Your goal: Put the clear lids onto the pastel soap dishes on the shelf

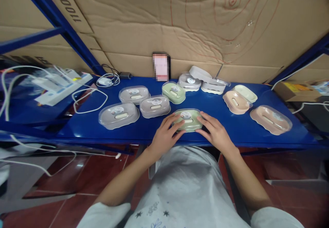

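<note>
At the table's front edge sits a green soap box (189, 127) with a clear lid and a round label. My left hand (167, 132) holds its left side, fingers over the lid and thumb low at the front. On the opposite side, my right hand (215, 132) has its fingers on the lid's right end and its thumb near the base. Nearest to the left are grey lidded soap boxes (155, 106). Behind stands another green soap box (173, 92).
More grey boxes (119, 116) are at the left; grey pieces (200, 73) are stacked at the back. Pink boxes (271, 119) and a cream piece (246, 93) lie right. A phone (161, 67) leans on the cardboard (133, 26). Cables (109, 79) and a power strip (64, 89) lie left.
</note>
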Demonstrator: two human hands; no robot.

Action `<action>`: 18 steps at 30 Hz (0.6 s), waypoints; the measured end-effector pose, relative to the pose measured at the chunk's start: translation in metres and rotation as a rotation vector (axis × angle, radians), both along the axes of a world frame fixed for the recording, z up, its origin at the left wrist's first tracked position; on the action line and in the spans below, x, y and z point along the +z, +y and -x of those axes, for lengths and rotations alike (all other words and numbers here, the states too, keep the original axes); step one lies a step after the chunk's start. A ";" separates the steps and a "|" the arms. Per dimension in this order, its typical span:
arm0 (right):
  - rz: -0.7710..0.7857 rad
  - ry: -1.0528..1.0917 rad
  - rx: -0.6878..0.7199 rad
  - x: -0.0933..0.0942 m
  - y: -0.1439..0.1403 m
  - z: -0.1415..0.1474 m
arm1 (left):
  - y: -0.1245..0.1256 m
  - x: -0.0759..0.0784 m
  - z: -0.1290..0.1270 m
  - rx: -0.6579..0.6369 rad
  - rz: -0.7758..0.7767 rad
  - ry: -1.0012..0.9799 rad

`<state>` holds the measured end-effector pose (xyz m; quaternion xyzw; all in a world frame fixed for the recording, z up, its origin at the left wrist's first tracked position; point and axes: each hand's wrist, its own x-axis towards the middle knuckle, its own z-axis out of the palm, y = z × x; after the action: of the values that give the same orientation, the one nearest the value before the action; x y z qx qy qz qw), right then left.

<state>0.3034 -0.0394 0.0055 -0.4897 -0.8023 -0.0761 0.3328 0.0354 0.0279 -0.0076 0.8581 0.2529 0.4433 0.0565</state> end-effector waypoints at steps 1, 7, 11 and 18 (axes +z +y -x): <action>-0.010 -0.008 -0.001 0.000 0.000 0.000 | 0.000 0.001 0.000 0.007 -0.010 0.017; -0.062 -0.095 -0.037 0.000 -0.003 0.001 | -0.003 0.004 0.000 0.051 -0.059 0.117; -0.083 -0.140 -0.040 -0.001 -0.004 0.000 | -0.004 0.005 0.001 0.051 -0.083 0.156; -0.076 -0.073 -0.040 -0.003 -0.003 0.000 | -0.003 0.005 0.001 0.031 -0.020 0.158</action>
<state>0.3033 -0.0426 0.0027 -0.4897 -0.8004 -0.1312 0.3198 0.0343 0.0249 -0.0028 0.8868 0.2656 0.3775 0.0211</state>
